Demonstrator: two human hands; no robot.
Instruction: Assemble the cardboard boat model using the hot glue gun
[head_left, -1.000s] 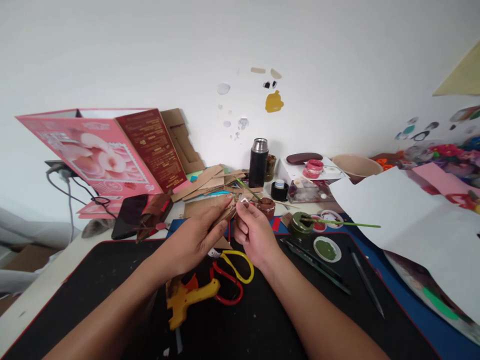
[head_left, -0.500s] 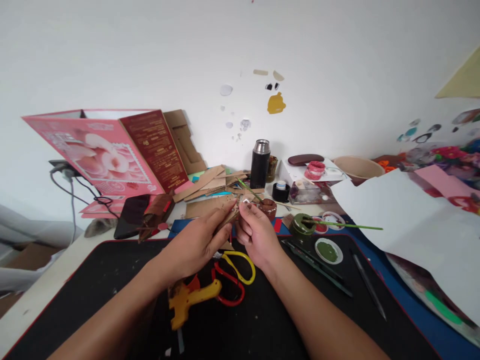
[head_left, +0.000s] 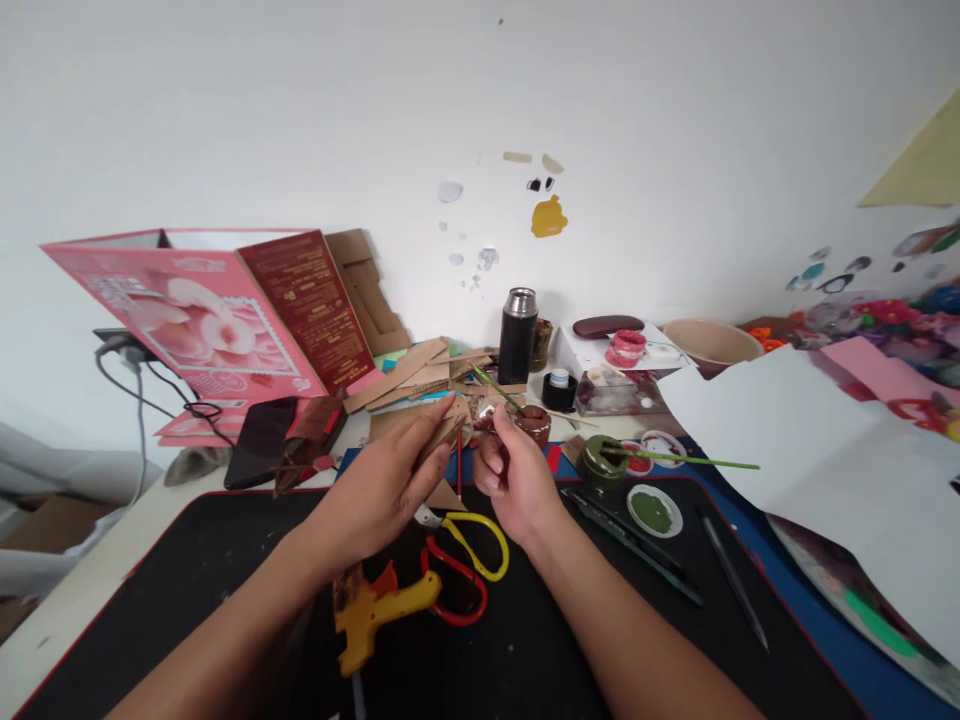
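Note:
My left hand (head_left: pixel 386 485) is closed around a small brown cardboard piece (head_left: pixel 448 430), gripped between thumb and fingers and mostly hidden by them. Close by on the right, my right hand (head_left: pixel 517 485) has its fingers curled, with the thumb pressed on a small brown-and-white bit (head_left: pixel 487 411) too small to name. A narrow gap separates the hands. Below them on the black mat lie scissors (head_left: pixel 475 541) with one yellow and one red handle. Beside the scissors rests a yellow glue gun (head_left: pixel 382 612), partly under my left forearm.
Behind the hands are cardboard scraps (head_left: pixel 405 375), a black thermos (head_left: pixel 517 338) and a brown paint jar (head_left: pixel 533 425) with a brush. At right stand a green paint jar (head_left: pixel 602 460), a green-filled lid (head_left: pixel 654 511) and pens. A pink box (head_left: pixel 202 320) and phone (head_left: pixel 261 440) are at left.
My hands have drawn slightly apart, the left one shifting left with the cardboard piece. The right thumb now points more upward. The whole view has shifted a little.

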